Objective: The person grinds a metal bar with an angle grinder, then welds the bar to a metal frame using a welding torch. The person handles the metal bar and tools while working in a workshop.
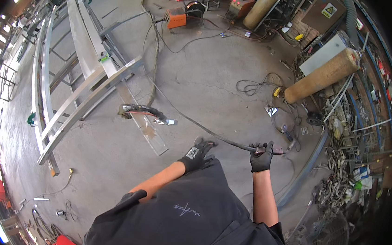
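My right hand (261,158), in a black work glove, is closed around a dark red welding electrode holder (277,150). From its left end a dark cable (196,120) stretches back toward the metal frame. My left hand (198,153), also gloved in black, hangs in front of my body with its fingers apart and nothing visible in it. Left of it, a flat metal bar (150,135) lies angled on the floor. A thick wrapped hose (143,110) with a pale end piece rests across that bar.
A long welded metal frame (93,97) occupies the left side. Orange and red welding machines (175,18) stand at the back. To the right are a rusty gas cylinder (323,75), a scrap heap (340,182) and a fan guard (319,236). Loose cables (260,85) cross the floor.
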A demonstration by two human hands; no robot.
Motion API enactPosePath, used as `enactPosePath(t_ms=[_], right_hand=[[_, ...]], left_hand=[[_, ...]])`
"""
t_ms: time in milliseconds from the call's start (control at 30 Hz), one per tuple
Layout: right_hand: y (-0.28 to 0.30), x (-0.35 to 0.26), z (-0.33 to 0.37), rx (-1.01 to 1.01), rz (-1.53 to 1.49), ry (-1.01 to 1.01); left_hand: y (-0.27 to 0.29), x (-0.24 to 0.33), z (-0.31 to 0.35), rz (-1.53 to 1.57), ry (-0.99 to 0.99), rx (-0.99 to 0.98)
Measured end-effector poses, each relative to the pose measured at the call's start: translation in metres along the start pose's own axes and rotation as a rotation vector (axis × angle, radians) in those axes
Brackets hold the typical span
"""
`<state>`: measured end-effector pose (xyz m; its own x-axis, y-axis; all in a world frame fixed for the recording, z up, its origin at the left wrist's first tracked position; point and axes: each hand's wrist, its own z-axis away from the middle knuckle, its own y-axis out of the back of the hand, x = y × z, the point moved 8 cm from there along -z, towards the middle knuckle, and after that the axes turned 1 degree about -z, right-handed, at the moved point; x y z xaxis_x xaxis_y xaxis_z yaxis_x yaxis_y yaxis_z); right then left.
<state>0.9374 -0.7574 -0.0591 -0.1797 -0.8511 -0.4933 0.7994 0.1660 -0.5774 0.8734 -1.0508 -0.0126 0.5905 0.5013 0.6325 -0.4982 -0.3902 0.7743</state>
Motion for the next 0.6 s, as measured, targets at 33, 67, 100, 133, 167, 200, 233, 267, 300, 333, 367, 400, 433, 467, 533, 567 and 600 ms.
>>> enactPosePath(t_ms=[33,67,100,133,167,200,233,267,300,333,367,400,433,467,533,567,600], right_hand=[[-0.020,-0.004,-0.006,-0.046,0.010,-0.022],[-0.040,-0.007,-0.012,-0.106,0.006,-0.062],[-0.059,-0.011,-0.018,-0.128,0.006,-0.087],[-0.075,-0.013,-0.024,-0.131,0.004,-0.104],[-0.089,-0.017,-0.029,-0.126,0.029,-0.115],[-0.103,-0.026,-0.033,-0.140,0.042,-0.130],[-0.117,-0.034,-0.038,-0.163,0.052,-0.142],[-0.135,-0.045,-0.045,-0.207,0.056,-0.152],[-0.149,-0.059,-0.052,-0.242,0.074,-0.133],[-0.156,-0.070,-0.066,-0.174,0.087,-0.118],[-0.161,-0.080,-0.077,-0.130,0.085,-0.105],[-0.162,-0.090,-0.091,-0.047,0.072,-0.084],[-0.166,-0.096,-0.103,-0.029,0.072,-0.082],[-0.169,-0.100,-0.117,-0.037,0.049,-0.080],[-0.172,-0.100,-0.145,-0.109,-0.035,-0.111],[-0.172,-0.102,-0.160,-0.135,-0.046,-0.138],[-0.168,-0.100,-0.175,-0.145,-0.139,-0.190]], left_hand=[[0.010,-0.002,-0.024,0.072,-0.057,0.136],[0.009,-0.012,-0.049,0.106,-0.026,0.149],[0.015,-0.014,-0.072,0.038,-0.093,0.232],[0.014,-0.021,-0.093,-0.042,-0.112,0.258],[0.019,-0.027,-0.110,-0.127,-0.162,0.348],[0.005,-0.049,-0.134,-0.022,-0.063,0.154],[-0.004,-0.069,-0.156,0.075,0.000,0.032],[-0.013,-0.088,-0.182,0.163,0.074,-0.107],[-0.015,-0.110,-0.200,0.157,0.123,-0.226],[-0.017,-0.135,-0.213,0.188,0.251,-0.314],[-0.016,-0.153,-0.218,0.177,0.320,-0.394],[-0.013,-0.168,-0.222,0.159,0.429,-0.439],[-0.008,-0.174,-0.234,0.137,0.406,-0.520],[-0.004,-0.177,-0.240,0.118,0.379,-0.606],[0.021,-0.182,-0.254,0.141,0.312,-0.553],[0.036,-0.186,-0.269,0.143,0.279,-0.517],[0.048,-0.189,-0.280,0.128,0.271,-0.521]])
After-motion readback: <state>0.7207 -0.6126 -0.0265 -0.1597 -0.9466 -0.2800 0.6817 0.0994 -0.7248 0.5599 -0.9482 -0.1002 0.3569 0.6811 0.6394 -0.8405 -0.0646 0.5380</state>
